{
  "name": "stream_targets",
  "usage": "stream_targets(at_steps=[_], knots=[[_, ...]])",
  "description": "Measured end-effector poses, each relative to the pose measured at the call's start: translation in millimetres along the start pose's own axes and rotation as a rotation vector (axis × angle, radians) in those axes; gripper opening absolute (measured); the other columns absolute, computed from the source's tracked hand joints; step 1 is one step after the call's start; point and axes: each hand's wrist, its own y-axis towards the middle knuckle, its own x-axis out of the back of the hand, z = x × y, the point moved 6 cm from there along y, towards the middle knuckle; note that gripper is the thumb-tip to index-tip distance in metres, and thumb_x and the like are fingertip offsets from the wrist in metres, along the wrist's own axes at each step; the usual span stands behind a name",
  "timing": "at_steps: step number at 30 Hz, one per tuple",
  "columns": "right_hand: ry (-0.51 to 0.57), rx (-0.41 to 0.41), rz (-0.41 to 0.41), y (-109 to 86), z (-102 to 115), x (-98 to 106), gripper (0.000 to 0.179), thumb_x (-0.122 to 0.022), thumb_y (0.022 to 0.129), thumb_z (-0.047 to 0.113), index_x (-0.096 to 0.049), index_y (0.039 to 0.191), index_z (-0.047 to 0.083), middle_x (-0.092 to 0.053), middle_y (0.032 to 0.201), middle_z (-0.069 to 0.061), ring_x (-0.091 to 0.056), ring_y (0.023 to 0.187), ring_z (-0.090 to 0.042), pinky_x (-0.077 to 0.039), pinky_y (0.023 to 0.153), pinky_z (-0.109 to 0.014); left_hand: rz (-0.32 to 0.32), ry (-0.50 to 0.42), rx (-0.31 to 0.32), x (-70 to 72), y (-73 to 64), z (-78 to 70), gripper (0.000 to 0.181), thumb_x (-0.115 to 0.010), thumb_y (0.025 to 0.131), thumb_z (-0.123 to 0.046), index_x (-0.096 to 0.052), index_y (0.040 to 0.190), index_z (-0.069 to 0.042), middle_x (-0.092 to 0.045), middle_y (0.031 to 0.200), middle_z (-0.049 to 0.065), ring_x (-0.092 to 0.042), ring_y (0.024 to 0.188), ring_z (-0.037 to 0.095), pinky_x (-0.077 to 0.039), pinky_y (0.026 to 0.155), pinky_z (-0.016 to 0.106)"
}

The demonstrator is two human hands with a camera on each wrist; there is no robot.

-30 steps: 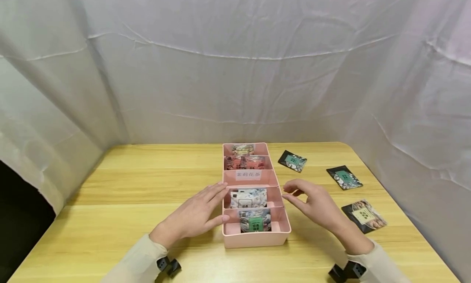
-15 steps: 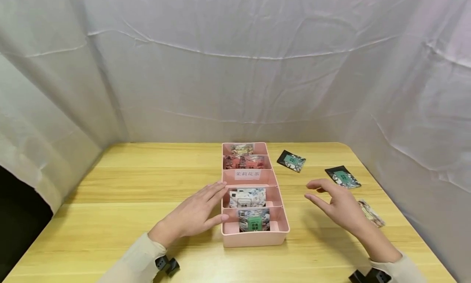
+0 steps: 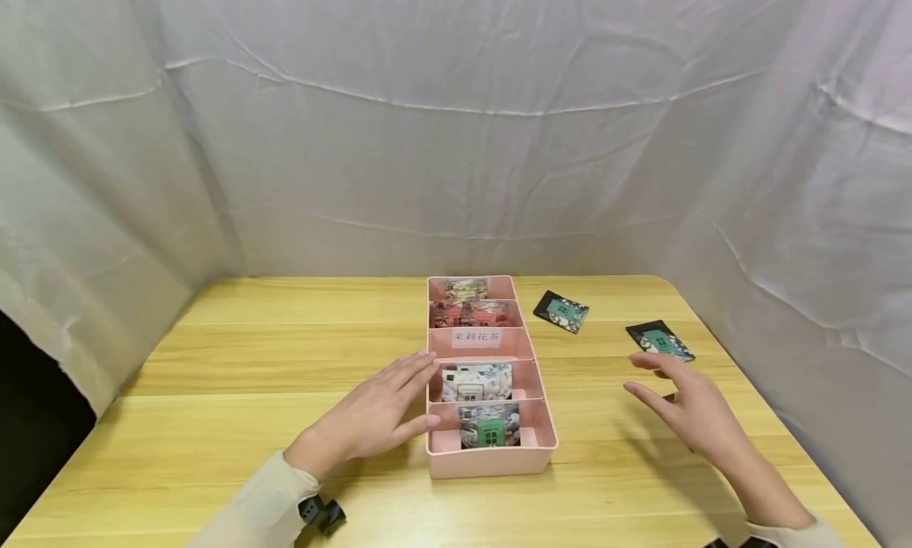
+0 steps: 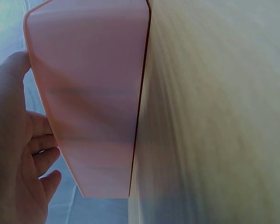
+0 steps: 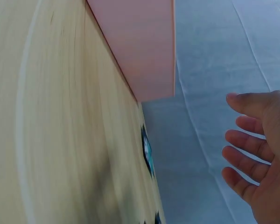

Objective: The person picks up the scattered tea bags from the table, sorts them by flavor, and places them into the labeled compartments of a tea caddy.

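A long pink divided box (image 3: pixel 492 463) stands lengthwise on the table. My left hand (image 3: pixel 366 413) rests its fingertips and thumb on the box's left rim; the left wrist view shows them touching the rim of the pink side wall (image 4: pixel 88 93). To the right of the box, my right hand (image 3: pixel 698 417) hovers over the table, fingers loosely bent and apart, holding nothing. Under it a sachet is almost wholly hidden. Two dark sachets with green labels lie flat farther back, one near the box (image 3: pixel 563 311), the other farther right (image 3: pixel 659 340).
Inside the box are a green-labelled sachet (image 3: pixel 490 426) in the front compartment, white ones (image 3: pixel 476 382) behind it, then a paper label (image 3: pixel 476 338), red sachets (image 3: pixel 470 313) and a yellowish one (image 3: pixel 466 288). A pale curtain (image 3: pixel 456 176) encloses the wooden table (image 3: pixel 285 358).
My right hand has moved right, from beside the box to above the sachet with the yellow label, which it now covers. My left hand stays on the rim.
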Motion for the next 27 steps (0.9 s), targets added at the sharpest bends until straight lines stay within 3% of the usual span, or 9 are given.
stream_targets(at_steps=[5,10,16,21,27], knots=[[0.006,-0.067,0.016,-7.3,-19,5,0.047,-0.075,0.088,0.025,-0.06,0.129,0.008,-0.066,0.12,-0.015,-0.059,0.106,-0.037,-0.053,0.076,-0.043,-0.002,-0.005,0.003,0.2,-0.2,0.0,0.081,-0.03,0.099,-0.063,-0.028,0.154,-0.004,-0.025,0.159,0.012,-0.016,0.147,0.023,-0.018,0.118,0.04],[0.015,-0.122,0.021,-13.0,-38,7,0.053,-0.075,0.088,0.029,-0.057,0.133,0.008,-0.064,0.123,-0.016,-0.057,0.11,-0.036,-0.047,0.085,-0.043,0.002,-0.004,0.005,0.6,-0.3,-0.1,0.081,-0.03,0.099,-0.063,-0.028,0.154,-0.004,-0.024,0.16,0.012,-0.016,0.147,0.023,-0.017,0.118,0.04],[0.051,-0.192,0.056,-19.9,-57,11,0.06,-0.073,0.089,0.032,-0.052,0.139,0.005,-0.059,0.13,-0.021,-0.054,0.113,-0.043,-0.045,0.085,-0.055,0.002,-0.006,0.001,0.8,-0.1,-0.6,0.08,-0.03,0.1,-0.063,-0.027,0.154,-0.003,-0.024,0.159,0.013,-0.016,0.147,0.023,-0.017,0.118,0.04],[0.065,-0.206,0.078,-23.9,-68,12,0.064,-0.074,0.089,0.032,-0.049,0.14,0.003,-0.055,0.132,-0.025,-0.05,0.117,-0.043,-0.042,0.089,-0.053,0.009,-0.005,0.005,0.4,-0.3,-0.5,0.081,-0.03,0.099,-0.063,-0.027,0.154,-0.004,-0.024,0.16,0.012,-0.016,0.147,0.023,-0.017,0.118,0.039],[0.073,-0.225,0.127,-28.9,-79,11,0.073,-0.074,0.088,0.033,-0.042,0.145,-0.001,-0.048,0.137,-0.03,-0.043,0.121,-0.052,-0.039,0.09,-0.065,0.011,-0.007,0.01,0.6,-0.7,-0.3,0.081,-0.03,0.099,-0.063,-0.027,0.154,-0.004,-0.023,0.16,0.012,-0.016,0.148,0.023,-0.018,0.118,0.04]])
